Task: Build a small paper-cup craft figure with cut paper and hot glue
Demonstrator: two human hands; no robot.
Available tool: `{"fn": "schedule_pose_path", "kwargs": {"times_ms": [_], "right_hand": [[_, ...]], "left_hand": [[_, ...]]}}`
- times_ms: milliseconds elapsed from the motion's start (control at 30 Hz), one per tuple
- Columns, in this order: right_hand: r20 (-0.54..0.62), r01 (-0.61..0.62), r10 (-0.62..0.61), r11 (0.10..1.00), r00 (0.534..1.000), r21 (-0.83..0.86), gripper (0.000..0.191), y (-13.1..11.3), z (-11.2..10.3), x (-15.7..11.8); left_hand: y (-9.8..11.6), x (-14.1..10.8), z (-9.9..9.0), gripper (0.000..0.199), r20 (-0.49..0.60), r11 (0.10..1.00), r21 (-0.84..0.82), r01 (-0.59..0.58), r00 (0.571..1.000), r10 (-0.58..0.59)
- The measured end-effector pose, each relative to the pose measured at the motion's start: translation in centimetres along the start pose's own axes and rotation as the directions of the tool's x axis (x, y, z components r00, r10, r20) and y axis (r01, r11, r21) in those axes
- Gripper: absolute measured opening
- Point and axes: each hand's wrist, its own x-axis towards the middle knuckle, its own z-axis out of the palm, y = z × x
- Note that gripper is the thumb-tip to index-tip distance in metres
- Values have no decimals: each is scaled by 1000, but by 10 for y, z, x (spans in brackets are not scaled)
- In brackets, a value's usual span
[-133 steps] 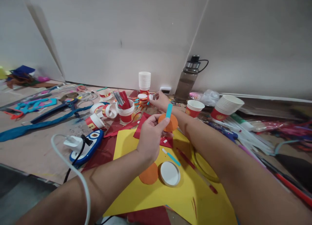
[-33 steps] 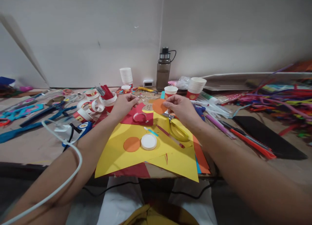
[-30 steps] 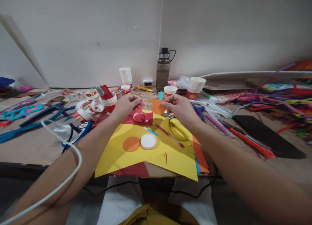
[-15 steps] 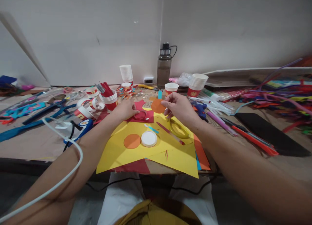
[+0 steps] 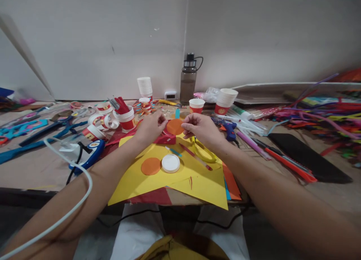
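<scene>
Above yellow paper (image 5: 188, 166) on the bench (image 5: 31, 170), we clamp an orange paper disc (image 5: 175, 127) in our right hand (image 5: 201, 128), blue strip (image 5: 177, 114) upright at its top; our left hand (image 5: 150, 126) sits by its opposite edge, whether gripping anything we cannot tell.

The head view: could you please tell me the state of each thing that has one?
Upper orange disc: held, raised
Right hand: pinching that disc
Left hand: curled, grip unclear
Bottle: upright, capped, partly filled
Single cup: upright, open
White lid: flat on yellow paper
Lower orange disc: lying flat
Glue gun: lying down
</scene>
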Motion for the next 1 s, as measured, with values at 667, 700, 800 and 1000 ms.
{"fn": "schedule_pose_path", "kwargs": {"times_ms": [667,700,800,1000], "right_hand": [[-71,133,-140,987,988,-94,12,7,-7,4],[-78,132,-140,987,987,-92,13,6,-6,4],[-97,142,-150,986,984,-90,13,5,-6,3],[-119,160,-175,979,977,-125,9,5,-7,2]], "left_hand": [[19,-7,7,37,160,675,-707,210,978,-137],[19,-7,8,37,151,661,-722,205,979,-138],[16,-7,10,36,159,621,-756,206,978,-131],[13,-6,13,39,195,563,-796,222,975,-108]]}}
